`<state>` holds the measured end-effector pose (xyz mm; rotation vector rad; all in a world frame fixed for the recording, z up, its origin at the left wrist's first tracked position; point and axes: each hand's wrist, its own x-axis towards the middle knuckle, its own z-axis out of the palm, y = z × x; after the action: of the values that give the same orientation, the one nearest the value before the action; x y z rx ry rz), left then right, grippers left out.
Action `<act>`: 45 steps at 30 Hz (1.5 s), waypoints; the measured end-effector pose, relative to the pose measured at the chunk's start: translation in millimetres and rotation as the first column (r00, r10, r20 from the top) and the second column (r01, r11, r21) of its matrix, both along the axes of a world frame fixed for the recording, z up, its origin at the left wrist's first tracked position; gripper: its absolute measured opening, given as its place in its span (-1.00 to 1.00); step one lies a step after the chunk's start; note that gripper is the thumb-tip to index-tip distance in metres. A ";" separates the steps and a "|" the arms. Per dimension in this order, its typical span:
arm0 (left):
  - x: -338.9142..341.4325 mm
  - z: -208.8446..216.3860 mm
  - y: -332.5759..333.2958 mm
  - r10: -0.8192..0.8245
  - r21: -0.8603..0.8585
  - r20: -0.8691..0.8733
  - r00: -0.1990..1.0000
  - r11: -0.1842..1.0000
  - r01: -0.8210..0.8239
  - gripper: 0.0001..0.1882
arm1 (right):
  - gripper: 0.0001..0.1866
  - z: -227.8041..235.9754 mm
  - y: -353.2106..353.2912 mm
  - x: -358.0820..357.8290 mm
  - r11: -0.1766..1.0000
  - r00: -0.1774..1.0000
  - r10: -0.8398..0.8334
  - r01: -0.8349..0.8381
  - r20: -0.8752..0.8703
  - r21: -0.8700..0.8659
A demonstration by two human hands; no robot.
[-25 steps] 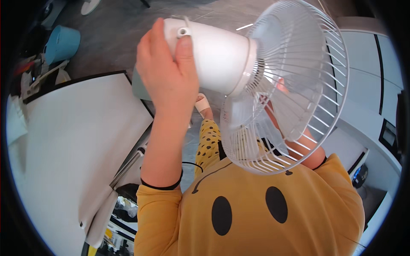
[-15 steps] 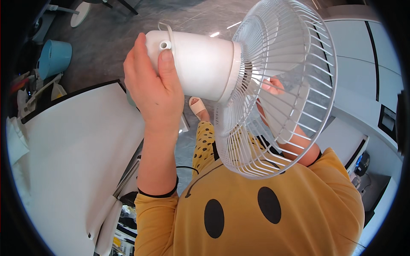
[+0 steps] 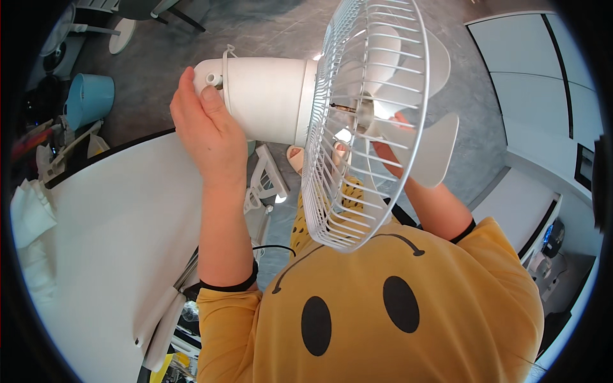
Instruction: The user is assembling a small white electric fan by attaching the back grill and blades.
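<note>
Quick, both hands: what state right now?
Left hand: closed on the back of the motor housing.
Right hand: holding the blades, its grip partly hidden.

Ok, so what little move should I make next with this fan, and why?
I'd probably ease the blades straight outward with your right hand, your left hand steadying the motor housing. The blades poke past the front of the cage and the shaft shows behind them, though I can't tell whether they're fully off it.

Text: I can read none | labels and brands: none legible to me | numbers: I make out none | signs: none I can read
</note>
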<state>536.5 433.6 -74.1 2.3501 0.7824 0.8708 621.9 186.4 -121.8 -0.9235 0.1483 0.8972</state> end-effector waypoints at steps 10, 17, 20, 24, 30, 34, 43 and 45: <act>-2.3 2.8 -6.2 0.065 -0.090 -0.038 0.997 0.994 -0.068 -0.57 | -0.61 -3.9 6.4 -4.7 0.984 0.996 -0.057 0.068 -0.074 0.162; -2.9 0.0 -11.1 0.068 -0.092 -0.031 0.997 0.993 -0.070 -0.57 | -0.48 4.3 8.6 1.5 1.000 0.993 -0.020 0.019 -0.120 -0.014; -5.6 -1.6 -8.1 0.062 -0.038 -0.026 0.998 0.997 -0.063 -0.57 | -0.53 20.7 6.6 -0.2 0.995 0.992 0.100 -0.101 -0.080 -0.009; -5.8 0.6 -7.6 0.063 -0.066 -0.016 0.998 0.996 -0.064 -0.57 | -0.53 24.9 10.5 -1.1 0.996 0.994 0.087 -0.089 -0.069 -0.023; -6.0 -2.0 -3.5 0.064 -0.036 -0.015 0.998 0.997 -0.065 -0.56 | -0.53 10.3 9.3 -6.3 1.000 1.000 -0.014 0.015 -0.024 0.020; -5.9 -1.0 -4.4 0.053 -0.023 0.001 0.999 0.998 -0.053 -0.55 | -0.59 -6.5 3.5 -11.0 0.995 0.992 -0.095 0.098 0.079 -0.024; -6.1 -3.8 -0.8 0.055 -0.025 0.011 0.998 0.998 -0.055 -0.56 | -0.47 5.7 7.2 -10.8 0.991 0.987 -0.004 0.025 0.162 -0.130; -5.4 -4.3 0.5 0.051 -0.023 0.017 0.999 0.998 -0.051 -0.56 | -0.40 23.8 12.2 -11.1 0.981 0.985 0.026 0.008 0.173 -0.195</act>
<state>531.1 434.1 -78.4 2.3090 0.8438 0.8983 610.8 198.6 -98.0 -1.1819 0.0822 0.8155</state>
